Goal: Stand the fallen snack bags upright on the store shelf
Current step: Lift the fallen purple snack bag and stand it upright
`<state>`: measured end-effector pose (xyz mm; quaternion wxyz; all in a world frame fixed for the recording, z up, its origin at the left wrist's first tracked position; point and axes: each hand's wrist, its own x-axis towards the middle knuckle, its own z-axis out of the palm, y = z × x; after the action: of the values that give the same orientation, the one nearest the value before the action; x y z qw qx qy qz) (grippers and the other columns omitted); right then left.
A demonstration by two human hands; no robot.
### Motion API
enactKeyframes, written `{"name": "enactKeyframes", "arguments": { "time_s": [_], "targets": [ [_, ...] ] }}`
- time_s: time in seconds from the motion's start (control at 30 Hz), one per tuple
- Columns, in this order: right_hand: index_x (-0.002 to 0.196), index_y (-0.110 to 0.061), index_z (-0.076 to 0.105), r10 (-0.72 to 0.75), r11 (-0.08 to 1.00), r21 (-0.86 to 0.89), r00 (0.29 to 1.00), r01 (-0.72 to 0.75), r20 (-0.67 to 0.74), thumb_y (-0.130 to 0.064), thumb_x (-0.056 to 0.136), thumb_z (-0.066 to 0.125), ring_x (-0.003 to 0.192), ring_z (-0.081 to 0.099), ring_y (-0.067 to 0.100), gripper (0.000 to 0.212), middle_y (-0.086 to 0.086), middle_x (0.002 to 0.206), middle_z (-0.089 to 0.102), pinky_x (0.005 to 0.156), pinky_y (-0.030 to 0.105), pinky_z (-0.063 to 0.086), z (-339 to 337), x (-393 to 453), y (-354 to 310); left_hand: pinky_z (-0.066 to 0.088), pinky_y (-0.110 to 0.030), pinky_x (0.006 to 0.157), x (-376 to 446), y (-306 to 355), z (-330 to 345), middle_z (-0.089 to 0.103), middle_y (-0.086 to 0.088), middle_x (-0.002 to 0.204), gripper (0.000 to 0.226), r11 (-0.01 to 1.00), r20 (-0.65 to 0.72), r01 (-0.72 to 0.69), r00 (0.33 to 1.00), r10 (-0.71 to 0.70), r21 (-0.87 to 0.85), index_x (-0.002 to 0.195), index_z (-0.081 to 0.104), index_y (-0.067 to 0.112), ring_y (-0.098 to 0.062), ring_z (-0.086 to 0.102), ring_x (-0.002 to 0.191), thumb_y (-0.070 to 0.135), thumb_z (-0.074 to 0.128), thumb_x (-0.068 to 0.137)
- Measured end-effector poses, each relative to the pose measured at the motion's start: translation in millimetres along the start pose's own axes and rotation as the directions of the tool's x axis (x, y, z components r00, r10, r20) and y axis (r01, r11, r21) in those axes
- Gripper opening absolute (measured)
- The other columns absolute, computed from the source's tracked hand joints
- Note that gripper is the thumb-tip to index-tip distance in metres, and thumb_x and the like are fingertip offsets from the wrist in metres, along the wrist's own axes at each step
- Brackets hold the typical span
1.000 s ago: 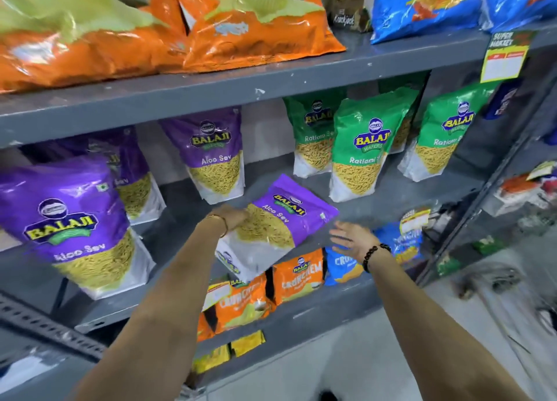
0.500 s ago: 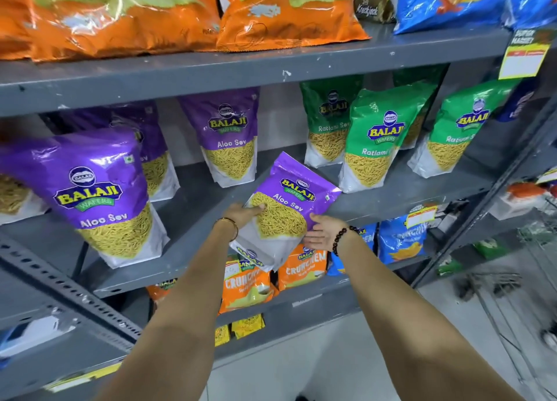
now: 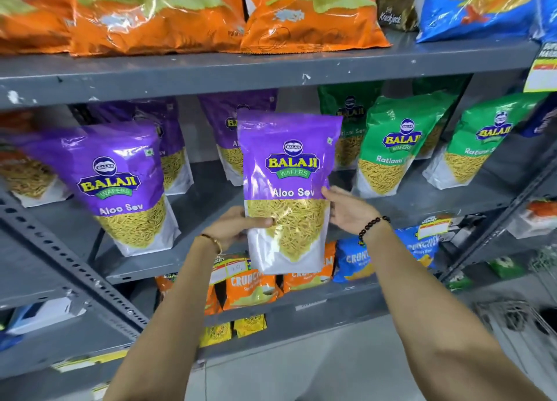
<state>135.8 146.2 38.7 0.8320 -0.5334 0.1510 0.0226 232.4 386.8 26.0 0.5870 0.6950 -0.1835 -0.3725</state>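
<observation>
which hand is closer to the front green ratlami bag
Right. The right hand is just below-left of the green Ratlami bag; the left hand grips the held Aloo Sev bag on its far side.

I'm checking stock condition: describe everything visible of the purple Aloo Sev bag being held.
The Aloo Sev bag is a glossy plastic pouch: purple top with the Balaji Wafers logo, yellow sev below, white base. It looks full and is held upright, front facing the camera, before the middle shelf. The left hand grips its left edge, thumb across the front; the right hand touches its right edge.
</observation>
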Motion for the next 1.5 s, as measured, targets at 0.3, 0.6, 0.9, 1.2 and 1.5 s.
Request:
{"name": "enactKeyframes", "arguments": {
  "time_s": [0.3, 0.6, 0.9, 1.2, 1.5],
  "targets": [
    [0.090, -0.013, 0.068, -0.071, 0.993, -0.081, 0.972, 0.091, 0.222, -0.038, 0.026, 0.094, 0.066, 0.071, 0.009, 0.073, -0.004, 0.075, 0.076, 0.062, 0.024, 0.058, 6.4, -18.1, -40.4, 0.057, -0.023, 0.078, -26.5, 25.5, 0.3, 0.074, 0.008, 0.106, 0.058, 0.984, 0.171, -0.176, 0.970, 0.175, -0.009, 0.104, 0.065, 0.029, -0.013, 0.067, 0.103, 0.031, 0.087, 0.051],
    [0.084, -0.014, 0.054, -0.113, 0.988, -0.084, 0.980, 0.128, 0.162, -0.017, 0.072, 0.068, 0.067, 0.071, 0.009, 0.019, -0.004, 0.076, 0.076, 0.064, 0.025, 0.058, 6.1, 11.4, -32.1, 0.056, -0.026, 0.080, -4.1, 20.1, -15.9, 0.075, 0.008, 0.099, 0.033, 0.985, 0.066, -0.150, 0.987, 0.145, 0.080, 0.101, 0.068, 0.026, -0.015, 0.068, 0.100, 0.014, 0.077, 0.071],
    [0.073, -0.015, 0.049, -0.278, 0.950, -0.171, 0.958, 0.262, -0.076, -0.001, 0.091, 0.049, 0.058, 0.065, 0.000, 0.023, -0.009, 0.060, 0.071, 0.068, 0.022, 0.052, 34.2, 66.6, -13.4, 0.052, -0.044, 0.091, 41.2, 17.2, -42.4, 0.067, -0.019, 0.111, 0.044, 0.967, -0.272, -0.188, 0.935, 0.229, 0.171, 0.107, 0.063, 0.001, -0.027, 0.064, 0.096, -0.006, 0.077, 0.065],
    [0.114, -0.016, 0.056, -0.119, 0.983, -0.151, 0.988, 0.104, -0.095, 0.002, 0.088, 0.048, 0.099, 0.058, 0.009, 0.032, 0.000, 0.106, 0.064, 0.093, 0.026, 0.040, 21.7, 86.3, 20.7, 0.049, -0.050, 0.096, 47.5, -31.3, -43.2, 0.065, -0.021, 0.114, 0.051, 0.988, -0.458, -0.095, 0.878, 0.141, 0.123, 0.110, 0.054, -0.001, -0.034, 0.061, 0.105, -0.004, 0.078, 0.065],
    [0.133, -0.018, 0.045, -0.041, 0.749, -0.662, 0.996, -0.020, -0.077, -0.004, 0.066, 0.077, 0.103, 0.053, 0.005, 0.076, -0.009, 0.119, 0.057, 0.084, 0.015, 0.044, 19.0, 91.5, 75.8, 0.045, -0.038, 0.098, 41.5, -60.1, -17.3, 0.065, -0.013, 0.116, 0.056, 0.964, -0.553, 0.061, 0.828, 0.096, 0.258, 0.112, 0.055, 0.003, -0.027, 0.057, 0.108, 0.007, 0.082, 0.063]
  ]
}}
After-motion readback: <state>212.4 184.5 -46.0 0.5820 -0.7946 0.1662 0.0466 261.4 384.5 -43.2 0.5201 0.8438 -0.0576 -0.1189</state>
